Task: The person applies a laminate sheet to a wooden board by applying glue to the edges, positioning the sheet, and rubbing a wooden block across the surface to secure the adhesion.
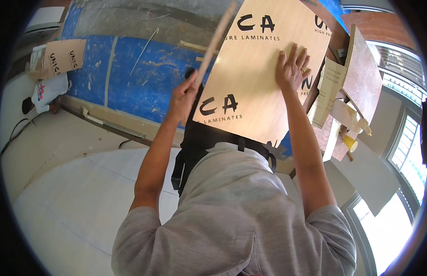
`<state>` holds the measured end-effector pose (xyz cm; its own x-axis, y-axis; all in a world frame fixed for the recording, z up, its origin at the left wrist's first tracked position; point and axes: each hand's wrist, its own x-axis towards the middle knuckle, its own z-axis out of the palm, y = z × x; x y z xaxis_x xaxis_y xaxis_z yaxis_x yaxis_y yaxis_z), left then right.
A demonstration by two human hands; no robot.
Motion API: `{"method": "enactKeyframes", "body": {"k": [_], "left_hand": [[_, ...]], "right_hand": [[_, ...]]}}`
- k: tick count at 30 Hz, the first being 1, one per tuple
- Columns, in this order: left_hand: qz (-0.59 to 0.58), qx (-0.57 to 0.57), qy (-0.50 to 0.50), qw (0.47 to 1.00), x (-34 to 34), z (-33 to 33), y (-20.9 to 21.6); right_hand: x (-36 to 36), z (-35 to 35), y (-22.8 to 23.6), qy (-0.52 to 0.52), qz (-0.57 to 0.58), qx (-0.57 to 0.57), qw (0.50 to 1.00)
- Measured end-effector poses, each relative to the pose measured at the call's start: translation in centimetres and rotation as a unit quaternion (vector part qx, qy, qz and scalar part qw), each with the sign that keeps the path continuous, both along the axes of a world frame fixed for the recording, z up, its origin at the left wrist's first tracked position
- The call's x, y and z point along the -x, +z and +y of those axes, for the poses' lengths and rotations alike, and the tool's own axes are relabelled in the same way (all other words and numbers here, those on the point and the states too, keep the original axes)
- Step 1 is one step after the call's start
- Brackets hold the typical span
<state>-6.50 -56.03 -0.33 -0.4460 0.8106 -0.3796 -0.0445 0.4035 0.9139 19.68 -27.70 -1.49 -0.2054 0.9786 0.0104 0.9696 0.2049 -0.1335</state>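
Note:
A light wood-coloured laminate sheet point(250, 69) with dark printing lies in front of me, its near edge close to my waist. Flat on its right part rests my right hand point(294, 66), fingers spread and holding nothing. To the left of the sheet, my left hand point(182, 99) is closed around a long, thin wooden strip point(216, 39). The strip slants up and away alongside the sheet's left edge, somewhat blurred. I cannot tell whether it is a narrow strip or a board seen edge-on.
Blue sheeting point(144, 69), dusty and stained, covers the floor ahead. At far left a person point(50, 94) is beside a smaller printed sheet point(64, 57). Right of me are a reddish board point(365, 76), a written-on paper point(328, 87) and a yellow cup point(350, 143), near windows.

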Motion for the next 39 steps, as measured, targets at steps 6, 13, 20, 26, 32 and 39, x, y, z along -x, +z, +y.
{"method": "enactKeyframes", "body": {"k": [6,13,20,26,32,39], "left_hand": [[0.018,-0.064,0.098,0.993,3.6,-2.0,1.8],[0.112,-0.063,-0.02,0.991,-3.1,-3.8,0.4],[-0.049,-0.038,0.149,0.987,1.8,-5.9,1.0],[-0.073,0.077,0.235,0.966,1.9,-15.4,-0.5],[-0.076,0.101,0.318,0.94,2.0,-19.4,-3.3],[-0.048,0.123,0.294,0.946,3.2,-19.5,-5.0]], "right_hand": [[-0.4,-0.2,-0.1,-0.012,0.011,-0.005,1.0],[0.1,-0.2,-0.3,-0.005,0.013,-0.016,1.0],[-0.4,-0.2,-0.7,0.006,0.002,-0.027,1.0],[9.5,-6.1,3.2,0.444,0.153,-0.021,0.883],[12.8,-4.0,4.5,0.644,0.015,0.041,0.764],[15.6,12.3,3.7,0.576,0.019,-0.084,0.813]]}}
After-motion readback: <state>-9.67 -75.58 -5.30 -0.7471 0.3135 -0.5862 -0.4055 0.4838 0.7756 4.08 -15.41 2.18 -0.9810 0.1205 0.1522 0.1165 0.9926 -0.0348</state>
